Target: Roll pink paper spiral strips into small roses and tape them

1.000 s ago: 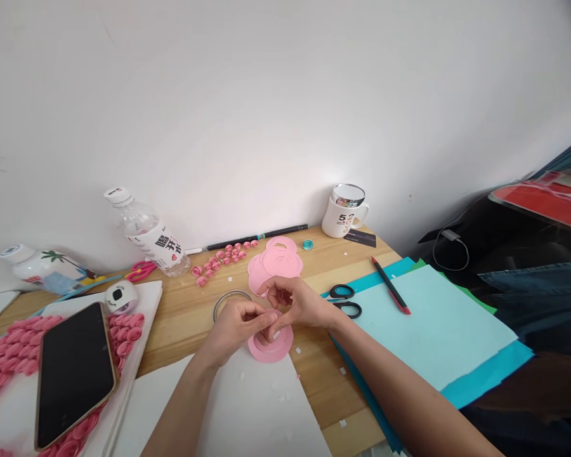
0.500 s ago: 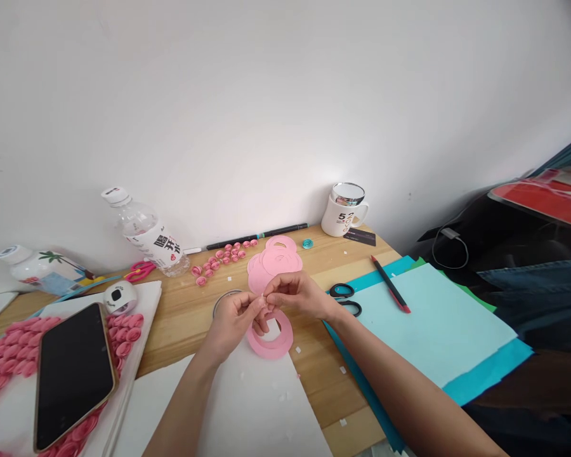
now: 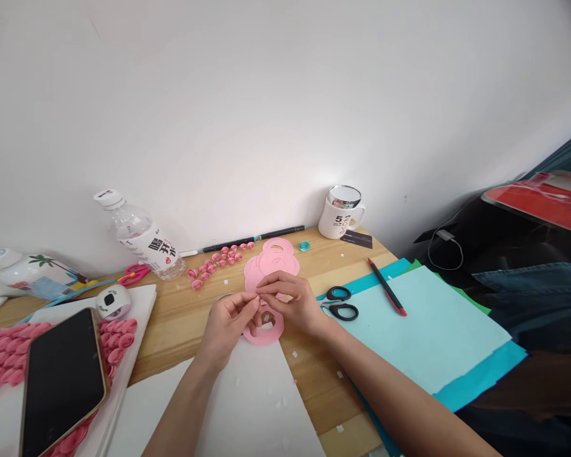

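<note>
One wooden table, one phone, left hand and right hand meeting, fingertips pinched closed, anything held too small to tell, one mug, one pink paper ring beneath, partly finger-covered, one teal coil

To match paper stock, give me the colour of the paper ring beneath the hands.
The paper ring is pink, as the head view shows.

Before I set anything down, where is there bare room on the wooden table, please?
Bare wood lies between the small pink paper coils, white paper sheet and left hand; flat pink paper discs crowd the right hand.
</note>
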### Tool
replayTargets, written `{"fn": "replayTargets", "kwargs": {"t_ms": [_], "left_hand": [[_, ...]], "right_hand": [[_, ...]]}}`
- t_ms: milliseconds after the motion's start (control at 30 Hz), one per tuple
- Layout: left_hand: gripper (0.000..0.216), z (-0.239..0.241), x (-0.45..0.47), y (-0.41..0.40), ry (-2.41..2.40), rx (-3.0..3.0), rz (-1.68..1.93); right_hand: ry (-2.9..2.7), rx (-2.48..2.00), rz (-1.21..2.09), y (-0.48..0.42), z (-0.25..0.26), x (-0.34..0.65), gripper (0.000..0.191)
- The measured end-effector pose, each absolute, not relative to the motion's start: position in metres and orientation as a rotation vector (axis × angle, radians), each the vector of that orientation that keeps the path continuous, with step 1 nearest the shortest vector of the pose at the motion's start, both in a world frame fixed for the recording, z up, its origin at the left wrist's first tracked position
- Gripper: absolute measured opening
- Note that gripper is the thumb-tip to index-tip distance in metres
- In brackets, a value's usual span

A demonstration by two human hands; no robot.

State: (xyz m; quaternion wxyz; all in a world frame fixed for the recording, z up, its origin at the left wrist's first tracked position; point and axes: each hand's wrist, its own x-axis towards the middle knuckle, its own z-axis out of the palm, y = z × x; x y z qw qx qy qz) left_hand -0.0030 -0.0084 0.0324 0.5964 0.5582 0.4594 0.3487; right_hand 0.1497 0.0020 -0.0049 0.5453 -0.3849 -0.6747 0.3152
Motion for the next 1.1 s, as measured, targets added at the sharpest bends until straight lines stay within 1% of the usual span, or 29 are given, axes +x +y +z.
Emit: {"fn": "replayTargets", "kwargs": {"t_ms": [100, 233, 367, 500, 600, 800, 967, 1100], "left_hand": [[0.024, 0.0323, -0.0013, -0.0086, 1.089, 1.284, 0.860], [0.025, 0.0325, 0.0007, -0.0102, 1.175, 1.243, 0.943], [0.025, 0.0324, 0.0014, -0.0111, 1.204, 1.203, 0.984], [0.023, 0.0300, 0.0010, -0.0102, 1.160, 1.189, 0.984], [0.023, 0.0282, 0.0008, -0.0093, 1.158, 1.192, 0.989], [0.026, 0.0276, 0.0015, -0.0097, 1.198, 1.190, 0.989], [0.025, 0.0265, 0.0019, -0.0096, 1.184, 1.185, 0.983], [0.024, 0.0262, 0.0019, -0.0092, 1.172, 1.200, 0.974]], "right_hand": [[-1.533, -0.898, 0.768, -0.0004, -0.0032, 0.1469, 0.011], [-1.365, -0.921, 1.009, -0.0013, -0.0035, 0.1471, 0.008], [-1.175, -0.909, 1.206, 0.0010, -0.0051, 0.1494, 0.012], [-1.091, -0.872, 1.318, 0.0030, -0.0031, 0.1509, 0.016], [-1.074, -0.854, 1.356, 0.0038, -0.0023, 0.1510, 0.020], [-1.058, -0.861, 1.376, 0.0066, -0.0076, 0.1509, 0.022], [-1.018, -0.879, 1.374, 0.0074, -0.0069, 0.1516, 0.026], [-1.035, -0.884, 1.357, 0.0064, -0.0033, 0.1521, 0.024]]}}
